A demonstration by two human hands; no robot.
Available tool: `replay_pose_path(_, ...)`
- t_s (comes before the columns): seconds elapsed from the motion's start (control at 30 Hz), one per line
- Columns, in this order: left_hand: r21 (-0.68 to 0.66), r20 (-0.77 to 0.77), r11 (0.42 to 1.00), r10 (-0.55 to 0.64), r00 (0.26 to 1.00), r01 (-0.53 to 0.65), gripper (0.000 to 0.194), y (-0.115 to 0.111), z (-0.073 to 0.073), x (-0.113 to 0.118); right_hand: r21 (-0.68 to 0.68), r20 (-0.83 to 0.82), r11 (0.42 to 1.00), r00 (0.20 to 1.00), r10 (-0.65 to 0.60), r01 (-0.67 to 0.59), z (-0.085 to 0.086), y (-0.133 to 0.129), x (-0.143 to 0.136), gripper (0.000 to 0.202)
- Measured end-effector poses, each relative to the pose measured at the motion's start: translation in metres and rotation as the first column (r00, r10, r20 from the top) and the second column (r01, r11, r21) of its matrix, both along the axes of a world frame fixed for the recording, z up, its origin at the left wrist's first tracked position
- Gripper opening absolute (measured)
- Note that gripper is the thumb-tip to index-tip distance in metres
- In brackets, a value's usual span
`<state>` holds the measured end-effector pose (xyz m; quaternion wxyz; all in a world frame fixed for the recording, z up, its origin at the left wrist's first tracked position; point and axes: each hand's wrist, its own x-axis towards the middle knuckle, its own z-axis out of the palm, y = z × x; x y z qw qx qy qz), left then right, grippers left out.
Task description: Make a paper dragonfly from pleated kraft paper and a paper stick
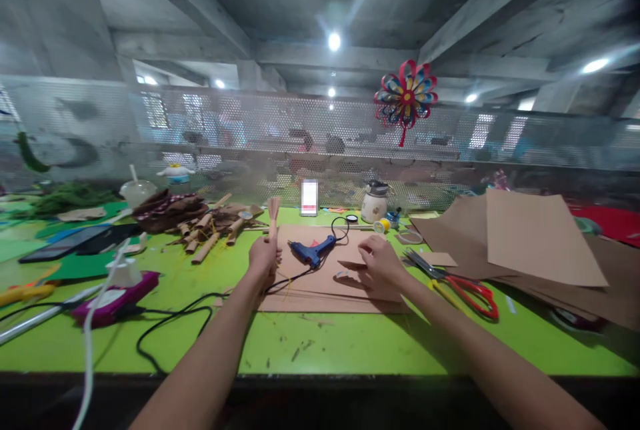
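Our L hand (263,258) grips the brown bundle (273,218) upright, prob. sparing its frayed tip; R hand (383,260) nr glue gun (314,254), can't tell if fingers (367,249) hold anything.

Left hand (264,258) is bare; left forearm (213,340) behind it is bare and slender. Right hand (383,258) and right forearm (465,330) behind it are likewise bare.

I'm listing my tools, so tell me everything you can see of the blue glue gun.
The glue gun has a blue body, apparently plastic, and a yellowish nozzle tip pointing left. It lies on its side on brown sheets, between the left hand and right hand, touched by neither. A black cord loops by its rear end.
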<state>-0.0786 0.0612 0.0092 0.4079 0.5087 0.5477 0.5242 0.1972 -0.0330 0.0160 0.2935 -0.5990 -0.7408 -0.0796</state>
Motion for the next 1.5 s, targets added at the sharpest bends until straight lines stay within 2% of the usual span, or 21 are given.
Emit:
replay_pose_path(0.1, 0.079, 0.149, 0.995, -0.075, 0.986, 0.064, 0.023, -0.005, 0.009, 0.003, -0.039, 0.151, 0.989, 0.978, 0.145, -0.14, 0.021, 0.023, -0.027, 0.02)
replay_pose_path(0.2, 0.135, 0.218, 0.972, -0.22, 0.951, 0.194, 0.024, -0.012, 0.019, 0.005, -0.114, 0.298, 0.971, 0.926, 0.233, -0.208, 0.028, 0.052, -0.052, 0.021)
replay_pose_path(0.27, 0.153, 0.261, 0.947, -0.315, 0.912, 0.283, 0.025, -0.017, 0.024, 0.007, -0.174, 0.38, 0.961, 0.886, 0.265, -0.213, 0.025, 0.068, -0.063, 0.019)
replay_pose_path(0.33, 0.176, 0.363, 0.913, -0.408, 0.838, 0.368, 0.026, -0.022, 0.028, 0.01, -0.219, 0.443, 0.954, 0.85, 0.283, -0.203, 0.021, 0.078, -0.07, 0.016)
replay_pose_path(0.53, 0.204, 0.495, 0.864, -0.496, 0.713, 0.46, 0.034, -0.034, 0.036, 0.015, -0.236, 0.525, 0.952, 0.799, 0.293, -0.195, 0.012, 0.084, -0.079, 0.018)
replay_pose_path(0.67, 0.217, 0.497, 0.855, -0.513, 0.7, 0.472, 0.032, -0.038, 0.039, 0.014, -0.261, 0.496, 0.941, 0.807, 0.322, -0.215, 0.008, 0.09, -0.078, 0.016)
replay_pose_path(0.8, 0.25, 0.492, 0.86, -0.508, 0.707, 0.444, 0.03, -0.042, 0.041, 0.015, -0.213, 0.379, 0.956, 0.884, 0.273, -0.204, 0.006, 0.092, -0.07, 0.014)
replay_pose_path(0.97, 0.267, 0.483, 0.866, -0.5, 0.719, 0.423, 0.029, -0.046, 0.043, 0.016, -0.093, 0.085, 0.992, 0.992, 0.098, -0.09, 0.006, 0.082, -0.042, 0.019)
replay_pose_path(1.07, 0.27, 0.479, 0.873, -0.488, 0.73, 0.406, 0.029, -0.047, 0.042, 0.017, -0.066, -0.116, 0.997, 0.993, 0.033, -0.04, 0.007, 0.072, -0.017, 0.03)
replay_pose_path(1.13, 0.276, 0.473, 0.874, -0.486, 0.735, 0.401, 0.029, -0.046, 0.039, 0.019, -0.048, -0.214, 0.998, 0.977, 0.021, -0.032, 0.009, 0.063, -0.003, 0.029)
replay_pose_path(1.2, 0.284, 0.454, 0.875, -0.484, 0.748, 0.393, 0.028, -0.046, 0.037, 0.022, -0.021, -0.341, 0.999, 0.94, 0.024, -0.033, 0.012, 0.053, 0.006, 0.023)
replay_pose_path(1.23, 0.286, 0.438, 0.878, -0.476, 0.763, 0.384, 0.028, -0.046, 0.036, 0.023, -0.005, -0.446, 0.999, 0.894, 0.043, -0.051, 0.014, 0.047, 0.008, 0.024)
replay_pose_path(1.33, 0.288, 0.372, 0.888, -0.448, 0.813, 0.357, 0.028, -0.049, 0.034, 0.029, 0.039, -0.756, 0.983, 0.638, 0.145, -0.177, 0.023, 0.029, 0.005, 0.034)
replay_pose_path(1.4, 0.284, 0.336, 0.892, -0.436, 0.835, 0.352, 0.028, -0.051, 0.033, 0.032, 0.073, -0.814, 0.961, 0.54, 0.212, -0.268, 0.03, 0.016, -0.002, 0.037)
replay_pose_path(1.5, 0.269, 0.293, 0.893, -0.432, 0.853, 0.36, 0.03, -0.051, 0.03, 0.037, 0.109, -0.808, 0.933, 0.515, 0.285, -0.344, 0.04, -0.004, -0.012, 0.036)
